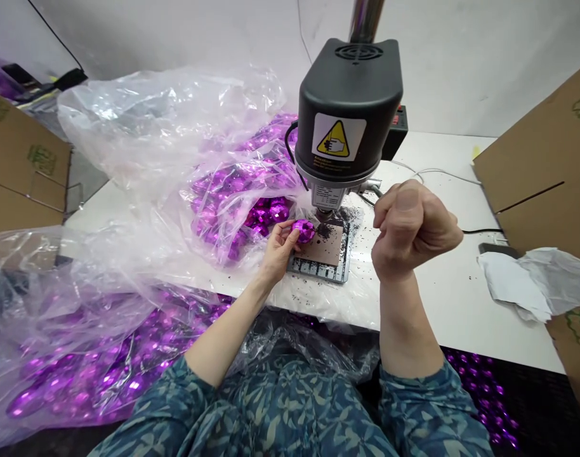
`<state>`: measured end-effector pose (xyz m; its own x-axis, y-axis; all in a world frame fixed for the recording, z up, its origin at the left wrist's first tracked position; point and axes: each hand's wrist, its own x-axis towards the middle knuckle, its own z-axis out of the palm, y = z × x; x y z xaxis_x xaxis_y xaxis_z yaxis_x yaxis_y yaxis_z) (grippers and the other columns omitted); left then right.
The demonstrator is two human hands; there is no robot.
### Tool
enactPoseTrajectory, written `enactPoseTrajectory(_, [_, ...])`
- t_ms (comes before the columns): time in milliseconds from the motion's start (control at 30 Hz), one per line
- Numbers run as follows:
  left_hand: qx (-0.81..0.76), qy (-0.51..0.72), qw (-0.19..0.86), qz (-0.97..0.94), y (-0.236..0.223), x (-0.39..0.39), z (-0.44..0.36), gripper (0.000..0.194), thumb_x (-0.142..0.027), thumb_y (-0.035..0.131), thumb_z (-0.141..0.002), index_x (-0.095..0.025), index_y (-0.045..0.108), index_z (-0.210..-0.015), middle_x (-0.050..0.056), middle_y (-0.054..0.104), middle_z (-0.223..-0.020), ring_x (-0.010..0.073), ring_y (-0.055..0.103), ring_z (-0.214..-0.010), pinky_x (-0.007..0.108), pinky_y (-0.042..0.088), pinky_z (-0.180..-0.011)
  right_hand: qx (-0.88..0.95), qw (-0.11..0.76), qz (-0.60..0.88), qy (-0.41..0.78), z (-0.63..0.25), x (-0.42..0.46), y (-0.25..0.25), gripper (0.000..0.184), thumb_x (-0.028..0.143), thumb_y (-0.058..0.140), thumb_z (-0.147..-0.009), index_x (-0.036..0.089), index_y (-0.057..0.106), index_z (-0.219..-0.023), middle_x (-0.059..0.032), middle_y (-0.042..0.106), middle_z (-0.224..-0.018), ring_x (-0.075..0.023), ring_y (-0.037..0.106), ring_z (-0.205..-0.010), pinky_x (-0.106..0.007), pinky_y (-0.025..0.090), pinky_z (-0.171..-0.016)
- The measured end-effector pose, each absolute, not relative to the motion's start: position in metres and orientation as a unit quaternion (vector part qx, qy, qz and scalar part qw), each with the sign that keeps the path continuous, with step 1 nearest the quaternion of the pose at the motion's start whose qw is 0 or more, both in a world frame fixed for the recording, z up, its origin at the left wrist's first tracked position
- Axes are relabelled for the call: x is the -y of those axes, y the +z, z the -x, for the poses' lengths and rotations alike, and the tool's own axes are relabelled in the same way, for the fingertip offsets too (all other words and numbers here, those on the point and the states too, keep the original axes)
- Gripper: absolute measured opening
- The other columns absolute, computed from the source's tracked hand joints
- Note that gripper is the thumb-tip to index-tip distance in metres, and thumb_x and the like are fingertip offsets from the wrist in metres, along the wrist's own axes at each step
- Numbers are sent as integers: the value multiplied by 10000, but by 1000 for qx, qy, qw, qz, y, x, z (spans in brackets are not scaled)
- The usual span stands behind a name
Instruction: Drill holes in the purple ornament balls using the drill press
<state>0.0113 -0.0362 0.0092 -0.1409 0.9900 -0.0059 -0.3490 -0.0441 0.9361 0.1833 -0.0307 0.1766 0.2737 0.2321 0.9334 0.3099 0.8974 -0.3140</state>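
Note:
A shiny purple faceted ball [304, 231] is pinched between the thumb and fingers of my left hand [279, 251]. It is over the left edge of a brown board [321, 246] on the slotted metal base [340, 271], below the chuck [324, 214] of a black bench drill press [349, 105]. Dark shavings [325, 231] are scattered on the board and around it. My right hand [411, 228] is closed in a fist to the right of the drill press, close to its metal side fitting [372, 186]. Whatever its fingers wrap round is hidden.
Left of the drill, an opened clear plastic bag [171, 108] holds many purple balls [252, 171]. Another bag of balls [104, 368] lies lower left. Cardboard boxes [28, 158] [542, 152] flank the white table [442, 292]. White paper [516, 282] and cables [442, 171] are at right.

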Motion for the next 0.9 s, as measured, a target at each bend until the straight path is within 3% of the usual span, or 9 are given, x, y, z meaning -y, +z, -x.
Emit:
enactPoseTrajectory(133, [-424,616,524,-407,12,38,-10,610,-581,982,-795,-229,739,-1229,45,808,-1076,161,750,-915,255,607,-816,615,764,197,-14,-184,32,178,562,356,577,-1083,233,292,-614,47,318,-500,-92,302,-431,-333,196,-458])
enactPoseTrajectory(267, [-436,605,482,-460,12,35,-9,587,-550,977,-809,-236,776,-1263,66,810,-1173,193,766,-1012,317,622,-974,618,764,184,-5,-184,32,179,548,318,585,-1076,226,310,-610,44,340,-503,-92,311,-444,-331,205,-459])
enactPoseTrajectory(467, [-456,583,458,-492,6,26,-14,660,-516,1002,-764,-222,769,-1307,121,793,-1309,262,770,-1102,388,628,-1017,615,763,201,-12,-184,34,179,543,364,589,-1076,240,328,-616,43,356,-491,-102,318,-434,-341,245,-454])
enactPoseTrajectory(733, [-466,568,408,-543,-6,22,-9,657,-524,947,-834,-203,728,-1365,139,761,-1388,288,770,-1212,421,631,-1085,614,752,237,-47,-184,32,177,564,425,544,-1090,264,284,-616,44,337,-483,-107,300,-422,-365,248,-443])
enactPoseTrajectory(900, [-449,538,404,-589,-13,18,-7,646,-516,921,-877,-213,702,-1404,145,770,-1388,305,784,-1224,459,654,-1091,615,754,221,-73,-181,32,179,544,364,539,-1091,267,248,-641,52,314,-479,-107,289,-398,-359,245,-406])
